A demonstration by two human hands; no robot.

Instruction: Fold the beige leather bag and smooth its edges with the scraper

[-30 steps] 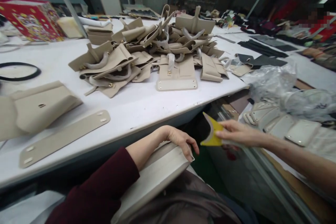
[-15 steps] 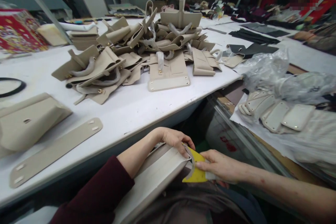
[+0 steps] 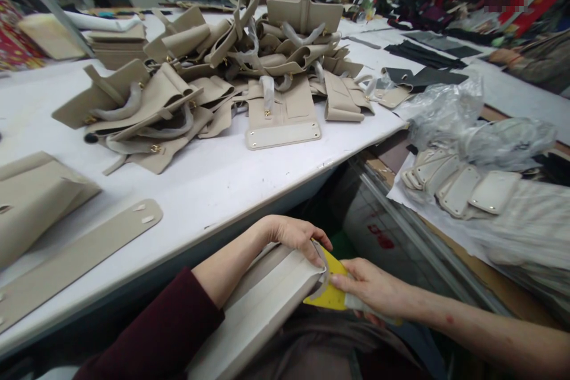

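Across my lap lies a long beige and whitish piece [image 3: 262, 303], running from the bottom edge up to my hands. My left hand [image 3: 298, 239] is closed over its upper end, thumb on top and fingers curled round the far side. My right hand [image 3: 371, 288] pinches a yellow sheet [image 3: 327, 294] with a curved grey-beige edge, which touches the end of the long piece. Some whitish material shows under my right fingers. Part of the yellow sheet is hidden behind the long piece.
On the white table [image 3: 214, 190] lies a heap of beige bag parts [image 3: 276, 59], with a long beige strip [image 3: 89, 255] at left. A side surface at right bears pale pieces [image 3: 458, 190] and clear plastic [image 3: 445, 110]. Another person's hand [image 3: 505, 56] shows at far right.
The yellow sheet has moved slightly left and lower, closer against the end of the long piece, which hides more of it. The view has shifted, so the table things appear farther left.
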